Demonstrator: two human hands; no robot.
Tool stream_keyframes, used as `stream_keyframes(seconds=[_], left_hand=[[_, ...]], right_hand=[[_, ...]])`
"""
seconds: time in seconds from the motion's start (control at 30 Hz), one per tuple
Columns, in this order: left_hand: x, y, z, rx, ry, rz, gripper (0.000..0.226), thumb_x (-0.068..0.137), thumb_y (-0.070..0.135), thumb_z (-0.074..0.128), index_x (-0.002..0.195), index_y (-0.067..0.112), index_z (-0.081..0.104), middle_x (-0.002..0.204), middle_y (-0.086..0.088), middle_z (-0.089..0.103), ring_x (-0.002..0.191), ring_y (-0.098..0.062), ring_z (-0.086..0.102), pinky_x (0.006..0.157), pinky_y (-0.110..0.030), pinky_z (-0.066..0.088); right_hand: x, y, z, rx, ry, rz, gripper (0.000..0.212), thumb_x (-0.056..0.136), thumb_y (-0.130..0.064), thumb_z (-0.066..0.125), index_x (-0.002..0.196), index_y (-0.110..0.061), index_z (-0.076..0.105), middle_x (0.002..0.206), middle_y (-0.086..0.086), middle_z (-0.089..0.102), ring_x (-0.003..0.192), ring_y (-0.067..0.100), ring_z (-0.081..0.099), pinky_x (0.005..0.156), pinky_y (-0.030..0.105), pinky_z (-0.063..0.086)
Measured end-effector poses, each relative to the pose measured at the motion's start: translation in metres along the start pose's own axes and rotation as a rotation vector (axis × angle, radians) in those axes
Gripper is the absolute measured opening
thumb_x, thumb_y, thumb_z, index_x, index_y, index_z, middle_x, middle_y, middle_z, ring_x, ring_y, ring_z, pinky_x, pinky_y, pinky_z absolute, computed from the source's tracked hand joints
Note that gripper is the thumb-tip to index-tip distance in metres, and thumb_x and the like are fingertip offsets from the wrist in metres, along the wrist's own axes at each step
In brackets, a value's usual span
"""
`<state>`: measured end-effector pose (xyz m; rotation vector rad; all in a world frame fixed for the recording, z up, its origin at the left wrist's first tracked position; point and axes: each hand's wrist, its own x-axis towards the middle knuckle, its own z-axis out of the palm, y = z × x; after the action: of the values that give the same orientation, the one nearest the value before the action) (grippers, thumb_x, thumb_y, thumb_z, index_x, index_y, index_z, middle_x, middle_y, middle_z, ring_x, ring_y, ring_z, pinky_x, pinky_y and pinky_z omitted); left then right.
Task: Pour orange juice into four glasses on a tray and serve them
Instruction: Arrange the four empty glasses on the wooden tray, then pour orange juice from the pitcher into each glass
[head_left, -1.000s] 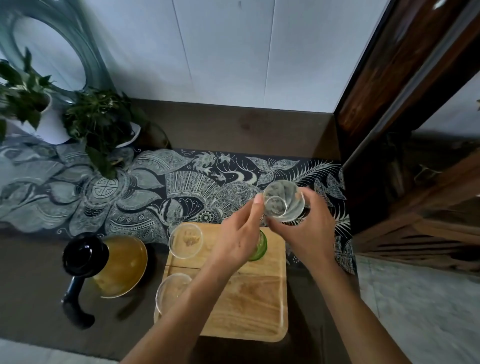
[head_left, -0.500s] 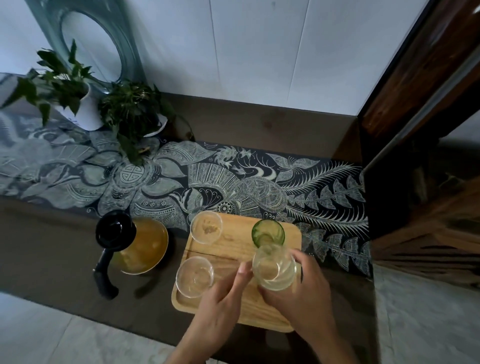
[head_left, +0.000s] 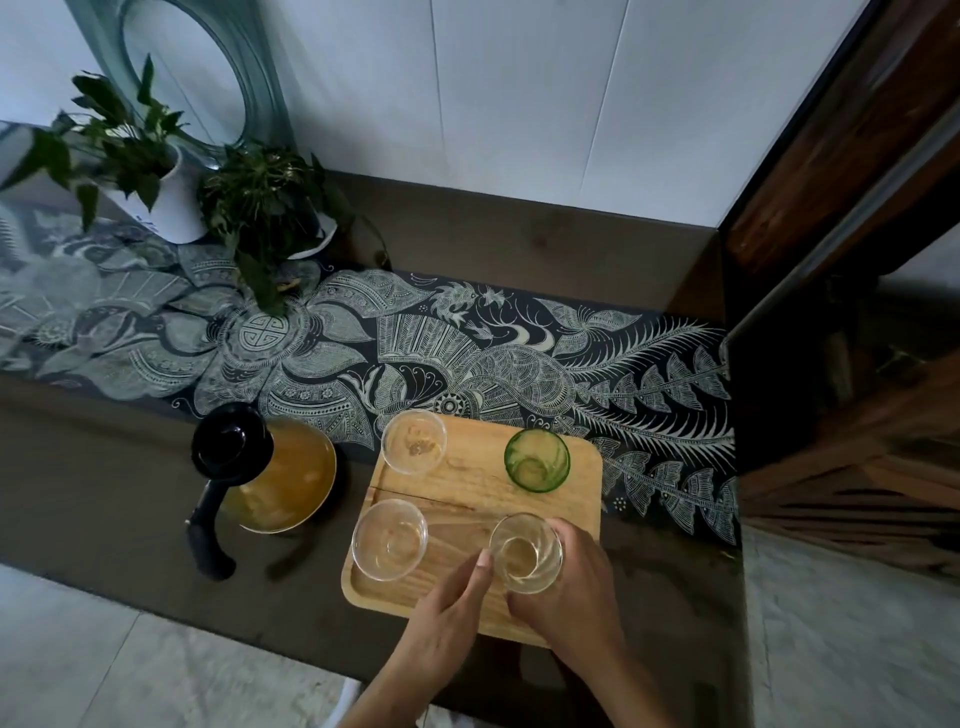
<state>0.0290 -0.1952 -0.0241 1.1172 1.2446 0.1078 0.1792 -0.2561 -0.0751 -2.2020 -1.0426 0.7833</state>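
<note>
A wooden tray lies on a dark table. Three empty glasses stand on it apart from my hands: a clear glass at the far left, a green glass at the far right, and a clear glass at the near left. My right hand grips a fourth clear glass at the tray's near right. My left hand rests beside it, fingertips touching its left side. A glass jug of orange juice with a black lid and handle stands left of the tray.
A patterned dark runner crosses the table behind the tray. Two potted plants stand at the back left before a round mirror. A dark wooden cabinet rises on the right. Pale floor tiles show below.
The fourth glass has come down from above the runner to the tray's near right corner, both hands moving with it. The view has shifted back from the table.
</note>
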Motion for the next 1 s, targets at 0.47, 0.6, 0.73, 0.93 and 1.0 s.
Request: stream_keyframes(seconds=[0.47, 0.6, 0.73, 0.93, 1.0], left_hand=[[-0.005, 0.003, 0.002, -0.010, -0.001, -0.023, 0.031, 0.102, 0.053, 0.040, 0.097, 0.047, 0.070, 0.098, 0.033, 0.073, 0.095, 0.015, 0.064, 0.079, -0.014, 0.045], [-0.007, 0.005, 0.000, 0.004, -0.017, -0.038, 0.029, 0.101, 0.055, 0.041, 0.098, 0.045, 0.069, 0.098, 0.026, 0.075, 0.098, 0.007, 0.067, 0.072, -0.008, 0.047], [-0.010, 0.007, -0.004, 0.038, -0.039, -0.029, 0.027, 0.101, 0.054, 0.045, 0.097, 0.043, 0.070, 0.096, 0.023, 0.075, 0.092, 0.011, 0.067, 0.070, -0.006, 0.047], [-0.020, 0.007, -0.038, 0.159, -0.153, 0.068, 0.029, 0.097, 0.055, 0.056, 0.118, 0.039, 0.068, 0.107, 0.027, 0.073, 0.106, 0.011, 0.063, 0.097, -0.017, 0.049], [-0.031, 0.013, -0.059, 0.144, -0.131, 0.146, 0.028, 0.097, 0.049, 0.059, 0.118, 0.035, 0.070, 0.109, 0.026, 0.073, 0.108, 0.009, 0.064, 0.102, -0.022, 0.050]], right_hand=[[-0.010, 0.015, 0.001, -0.089, 0.035, -0.043, 0.081, 0.047, -0.053, 0.077, 0.120, -0.025, 0.057, 0.112, -0.016, 0.062, 0.107, 0.015, 0.061, 0.100, 0.044, 0.041], [-0.012, 0.017, 0.003, -0.110, 0.028, -0.011, 0.081, 0.050, -0.054, 0.074, 0.124, -0.026, 0.057, 0.118, -0.015, 0.064, 0.112, 0.015, 0.062, 0.102, 0.049, 0.041], [-0.016, 0.016, 0.000, -0.143, -0.088, 0.038, 0.100, 0.053, -0.053, 0.072, 0.145, -0.028, 0.041, 0.138, -0.015, 0.056, 0.134, 0.013, 0.048, 0.115, 0.051, 0.028], [-0.038, 0.002, 0.002, -0.024, 0.002, 0.054, 0.120, 0.056, -0.059, 0.075, 0.158, -0.017, 0.027, 0.157, -0.003, 0.038, 0.146, 0.018, 0.032, 0.117, 0.053, 0.029], [-0.047, -0.008, 0.005, 0.020, 0.095, 0.031, 0.112, 0.062, -0.060, 0.072, 0.157, -0.020, 0.029, 0.159, -0.004, 0.035, 0.147, 0.016, 0.030, 0.117, 0.050, 0.031]])
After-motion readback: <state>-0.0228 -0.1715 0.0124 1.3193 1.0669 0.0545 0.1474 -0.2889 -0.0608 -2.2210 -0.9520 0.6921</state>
